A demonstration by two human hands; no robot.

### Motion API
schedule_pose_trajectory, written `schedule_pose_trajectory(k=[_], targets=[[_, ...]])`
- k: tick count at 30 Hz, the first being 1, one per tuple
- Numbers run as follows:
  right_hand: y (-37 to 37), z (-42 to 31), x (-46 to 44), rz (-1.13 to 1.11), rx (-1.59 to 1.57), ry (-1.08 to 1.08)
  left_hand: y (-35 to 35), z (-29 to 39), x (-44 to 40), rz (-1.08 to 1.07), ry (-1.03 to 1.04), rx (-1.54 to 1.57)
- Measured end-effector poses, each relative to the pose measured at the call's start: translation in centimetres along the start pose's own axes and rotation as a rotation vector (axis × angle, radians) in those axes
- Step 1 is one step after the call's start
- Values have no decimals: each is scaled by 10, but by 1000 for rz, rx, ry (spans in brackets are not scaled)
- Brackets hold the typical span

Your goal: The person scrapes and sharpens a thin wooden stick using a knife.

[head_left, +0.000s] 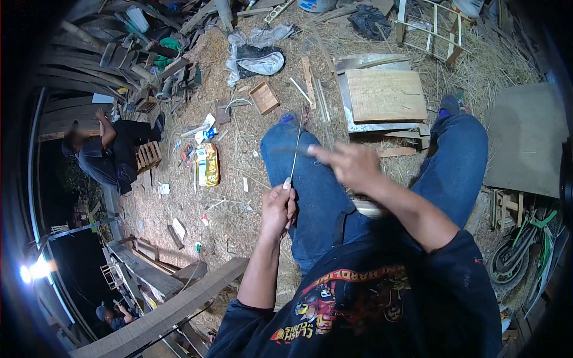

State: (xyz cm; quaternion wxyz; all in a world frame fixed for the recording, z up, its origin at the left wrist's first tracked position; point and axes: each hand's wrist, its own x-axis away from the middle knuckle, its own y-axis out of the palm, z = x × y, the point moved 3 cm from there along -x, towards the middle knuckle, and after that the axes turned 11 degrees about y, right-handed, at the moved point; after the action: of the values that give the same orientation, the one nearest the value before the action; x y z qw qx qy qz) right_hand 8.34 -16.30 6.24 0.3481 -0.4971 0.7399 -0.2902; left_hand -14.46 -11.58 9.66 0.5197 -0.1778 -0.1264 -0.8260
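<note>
My left hand is closed around the pale lower end of a long thin metal-looking strip, which points up and away over my left knee. My right hand is closed and slightly smeared by motion. From its fingertips a dark narrow tool reaches leftward across the strip; it is too blurred to name, and I cannot tell whether the two touch. Both hands are above the left leg of my jeans.
A wide wooden board lies on stacked sheets ahead. A small wooden box and a yellow packet are on the straw-strewn ground. One person sits at left, another is lower left. A bicycle-like wheel is at right.
</note>
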Motion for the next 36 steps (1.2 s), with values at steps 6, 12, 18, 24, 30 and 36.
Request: schedule_pose_trajectory(k=[6,12,18,24,30,36], targets=[[7,5,-1,62,-91,42,0,-3,5,28,7,-25],[11,-7,14,32,-64,-47,3,-7,1,41,58,-78],[5,0,5,10,-38,-34,4,-7,-2,24,101,-106],[6,-1,5,46,-82,-59,2,-9,-2,26,97,-108],[15,-2,8,17,-96,-86,0,-7,-3,23,73,-87],[14,-2,4,-16,-28,-32,-1,-8,-4,29,69,-62]])
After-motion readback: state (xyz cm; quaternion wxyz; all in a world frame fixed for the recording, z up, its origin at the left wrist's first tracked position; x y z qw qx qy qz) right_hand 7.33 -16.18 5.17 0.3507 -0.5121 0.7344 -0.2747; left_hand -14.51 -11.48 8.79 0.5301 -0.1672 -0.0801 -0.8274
